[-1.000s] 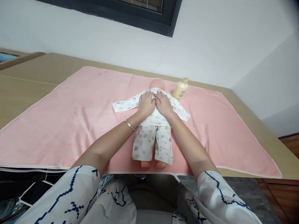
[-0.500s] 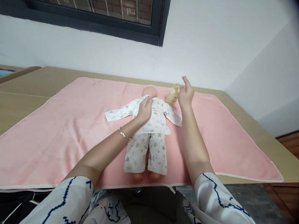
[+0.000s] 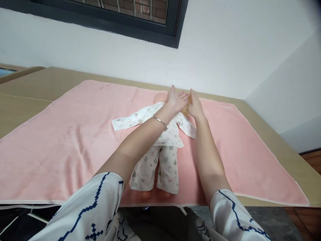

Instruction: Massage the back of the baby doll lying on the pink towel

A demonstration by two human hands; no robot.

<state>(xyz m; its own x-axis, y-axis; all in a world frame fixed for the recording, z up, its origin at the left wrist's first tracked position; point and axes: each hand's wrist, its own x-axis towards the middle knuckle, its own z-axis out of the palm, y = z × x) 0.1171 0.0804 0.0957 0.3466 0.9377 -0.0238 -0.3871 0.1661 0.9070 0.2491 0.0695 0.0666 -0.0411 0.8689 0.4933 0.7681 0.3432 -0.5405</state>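
My left hand (image 3: 177, 100) is raised over the doll's upper chest, palm up with its fingers spread and nothing seen in it. To its right, my right hand (image 3: 195, 104) is held up with its fingers stretched upward; some of them are hidden. Between the two hands shows part of a pale yellow bottle (image 3: 185, 110); I cannot tell whether the right hand touches it. A baby doll (image 3: 160, 97) lies on its back below my hands. It wears a white printed long-sleeved top (image 3: 171, 134) and matching trousers (image 3: 167, 169).
A pink cloth (image 3: 98, 136) with a pale edge covers much of the wooden table (image 3: 56, 80). Behind the table stand a white wall (image 3: 213, 55) and a dark-framed window (image 3: 173, 28). The table's front edge is close to my body.
My left hand has moved right and up from the doll's chest, turning palm up with spread fingers. My right hand has shifted left, now covering much of the bottle.
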